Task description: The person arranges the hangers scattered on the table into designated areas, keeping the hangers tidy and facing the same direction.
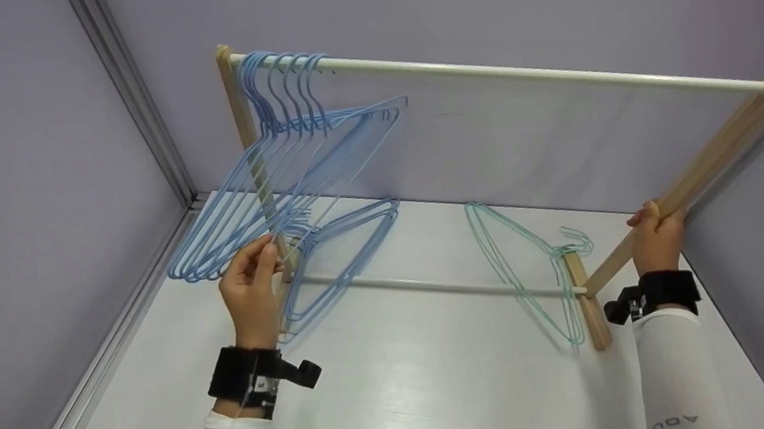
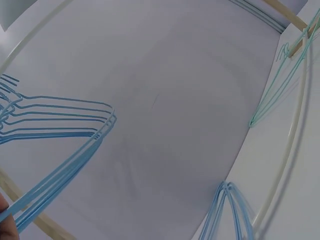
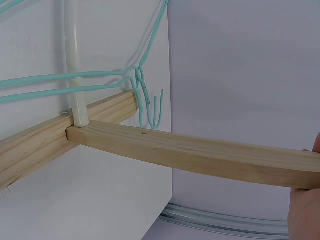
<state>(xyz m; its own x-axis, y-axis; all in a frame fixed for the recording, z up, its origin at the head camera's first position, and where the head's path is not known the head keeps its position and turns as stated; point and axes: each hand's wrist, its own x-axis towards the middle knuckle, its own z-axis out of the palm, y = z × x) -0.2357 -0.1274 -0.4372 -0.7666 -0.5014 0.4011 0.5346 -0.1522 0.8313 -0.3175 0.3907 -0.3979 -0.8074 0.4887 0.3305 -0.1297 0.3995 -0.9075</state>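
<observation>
Several blue wire hangers [image 1: 343, 151] hang from the white top rail [image 1: 514, 72] of a garment rack, bunched at its left end. My left hand [image 1: 252, 293] pinches the lower bar of a blue hanger between thumb and fingers, at the bunch's near side. In the left wrist view, only a bit of that hand [image 2: 7, 225] shows at the lower left edge, beside the blue bars [image 2: 65, 175]. My right hand [image 1: 658, 240] grips the rack's right wooden post [image 1: 725, 153], partway up. The right wrist view shows this post [image 3: 210, 155] meeting the wooden foot [image 3: 30, 145].
More blue hangers [image 1: 364, 263] lie at the rack's left base, across the lower white rail [image 1: 428, 284]. Green hangers [image 1: 514, 227] lean at the right foot [image 1: 590, 307]. Grey-purple walls [image 1: 48, 131] enclose the white table [image 1: 395, 377] at the left, back and right.
</observation>
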